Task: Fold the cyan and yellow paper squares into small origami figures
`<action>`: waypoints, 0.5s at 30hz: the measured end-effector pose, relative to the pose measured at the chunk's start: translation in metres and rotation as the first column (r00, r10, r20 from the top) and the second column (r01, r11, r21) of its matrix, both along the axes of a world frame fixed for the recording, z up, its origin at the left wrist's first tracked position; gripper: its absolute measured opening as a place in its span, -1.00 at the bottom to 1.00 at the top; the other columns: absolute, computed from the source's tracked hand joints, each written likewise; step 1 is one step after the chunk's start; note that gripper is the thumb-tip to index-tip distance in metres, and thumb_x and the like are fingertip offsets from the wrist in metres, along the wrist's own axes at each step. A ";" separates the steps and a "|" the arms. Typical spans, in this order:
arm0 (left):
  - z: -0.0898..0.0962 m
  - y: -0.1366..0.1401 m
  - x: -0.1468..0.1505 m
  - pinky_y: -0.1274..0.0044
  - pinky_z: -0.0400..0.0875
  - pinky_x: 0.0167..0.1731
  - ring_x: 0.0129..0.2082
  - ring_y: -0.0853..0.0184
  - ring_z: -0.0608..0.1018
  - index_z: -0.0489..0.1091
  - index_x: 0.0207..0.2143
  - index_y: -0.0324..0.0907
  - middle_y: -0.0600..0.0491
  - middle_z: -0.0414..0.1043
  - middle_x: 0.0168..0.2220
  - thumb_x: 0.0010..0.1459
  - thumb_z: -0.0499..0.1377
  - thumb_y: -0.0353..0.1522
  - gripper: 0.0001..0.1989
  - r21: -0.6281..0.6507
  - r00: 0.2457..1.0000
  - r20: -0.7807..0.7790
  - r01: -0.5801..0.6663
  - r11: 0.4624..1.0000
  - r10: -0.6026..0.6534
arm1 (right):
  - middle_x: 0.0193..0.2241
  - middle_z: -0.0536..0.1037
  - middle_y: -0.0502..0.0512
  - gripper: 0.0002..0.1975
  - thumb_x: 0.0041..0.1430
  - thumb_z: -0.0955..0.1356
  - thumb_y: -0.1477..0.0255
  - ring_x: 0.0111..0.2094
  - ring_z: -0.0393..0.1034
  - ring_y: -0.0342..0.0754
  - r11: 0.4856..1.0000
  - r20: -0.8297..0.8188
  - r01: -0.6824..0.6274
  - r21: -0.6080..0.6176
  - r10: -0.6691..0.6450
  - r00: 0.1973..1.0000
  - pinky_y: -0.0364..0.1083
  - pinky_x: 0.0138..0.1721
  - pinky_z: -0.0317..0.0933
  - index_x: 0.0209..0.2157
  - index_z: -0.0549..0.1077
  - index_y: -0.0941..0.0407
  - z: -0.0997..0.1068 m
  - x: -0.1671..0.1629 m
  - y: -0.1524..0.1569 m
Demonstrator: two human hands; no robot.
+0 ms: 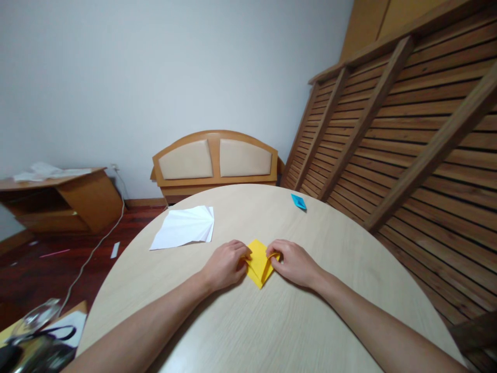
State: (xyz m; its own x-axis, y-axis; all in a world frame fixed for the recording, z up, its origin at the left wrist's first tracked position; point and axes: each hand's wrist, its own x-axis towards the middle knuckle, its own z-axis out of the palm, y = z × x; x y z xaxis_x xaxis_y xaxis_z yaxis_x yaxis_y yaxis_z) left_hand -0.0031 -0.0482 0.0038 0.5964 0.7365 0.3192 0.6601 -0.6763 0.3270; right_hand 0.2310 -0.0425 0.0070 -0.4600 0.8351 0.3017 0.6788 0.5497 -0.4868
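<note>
A folded piece of yellow paper (257,252) lies on the round table in front of me, one corner pointing toward me. My left hand (229,263) pinches its left edge between thumb and fingers. On the opposite side, my right hand (292,261) grips a raised flap at the right edge. Between the two hands the folded layers stand slightly apart near the close corner. My fingertips hide both side corners of the paper.
On the light wooden table (256,331), a creased white sheet (182,227) lies at the far left and a small folded blue paper (298,201) at the far right. A slatted wooden panel (388,134) leans on the right. A low cabinet (89,199) stands at left.
</note>
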 end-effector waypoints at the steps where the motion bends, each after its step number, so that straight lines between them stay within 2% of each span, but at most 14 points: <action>1: 0.001 0.000 -0.001 0.46 0.40 -0.06 -0.11 0.24 0.52 0.45 -0.17 -0.19 -0.03 0.53 -0.16 0.07 0.10 -0.50 -0.73 0.003 1.000 -0.001 -0.019 1.000 0.019 | -0.32 0.57 0.04 -0.83 0.05 0.30 0.58 -0.27 0.43 -0.05 1.000 -0.007 0.013 -0.010 -0.013 1.000 -0.11 -0.21 0.23 -0.34 0.48 0.09 0.000 0.001 0.000; 4: 0.001 -0.001 -0.002 0.46 0.41 -0.13 -0.16 0.24 0.55 0.43 -0.14 -0.18 -0.04 0.53 -0.18 0.15 0.07 -0.45 -0.75 -0.004 0.995 -0.011 -0.103 0.995 0.103 | -0.32 0.57 0.03 -0.85 0.05 0.29 0.56 -0.31 0.43 -0.07 0.999 -0.034 0.037 -0.034 -0.038 0.999 -0.12 -0.23 0.22 -0.33 0.43 0.08 0.000 0.003 0.001; 9: -0.001 -0.003 0.003 0.49 0.34 -0.31 -0.31 0.25 0.56 0.39 -0.21 -0.16 -0.01 0.53 -0.30 0.24 0.03 -0.37 -0.84 -0.045 0.968 -0.009 -0.249 0.967 0.249 | -0.32 0.57 0.03 -0.85 0.09 0.29 0.53 -0.29 0.45 -0.05 0.997 -0.041 0.052 -0.053 -0.055 0.998 -0.13 -0.26 0.21 -0.27 0.39 0.07 -0.002 0.001 0.001; 12: -0.005 -0.003 0.007 0.52 0.26 -0.38 -0.37 0.28 0.54 0.34 -0.22 -0.14 0.02 0.52 -0.34 0.25 0.04 -0.35 -0.88 -0.075 0.947 0.064 -0.311 0.948 0.315 | -0.26 0.59 0.08 -0.89 0.20 0.27 0.45 -0.24 0.48 -0.02 0.995 -0.044 0.085 -0.059 -0.088 0.995 -0.12 -0.26 0.22 -0.23 0.39 0.07 -0.002 -0.002 0.002; 15: -0.009 -0.001 0.010 0.55 0.20 -0.44 -0.47 0.35 0.48 0.27 -0.24 -0.14 0.07 0.48 -0.37 0.21 0.07 -0.37 -0.94 -0.139 0.914 0.169 -0.349 0.927 0.369 | -0.20 0.61 0.13 -0.84 0.27 0.25 0.38 -0.22 0.51 0.01 0.992 -0.050 0.107 -0.073 -0.111 0.993 -0.12 -0.28 0.23 -0.14 0.39 0.07 -0.003 -0.003 0.002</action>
State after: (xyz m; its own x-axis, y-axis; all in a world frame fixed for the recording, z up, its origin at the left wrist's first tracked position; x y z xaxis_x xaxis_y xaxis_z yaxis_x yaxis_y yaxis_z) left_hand 0.0065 -0.0497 -0.0053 0.2217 0.9244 0.3104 0.7710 -0.3611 0.5246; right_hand 0.2275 -0.0406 0.0042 -0.3498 0.8992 0.2627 0.7047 0.4373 -0.5587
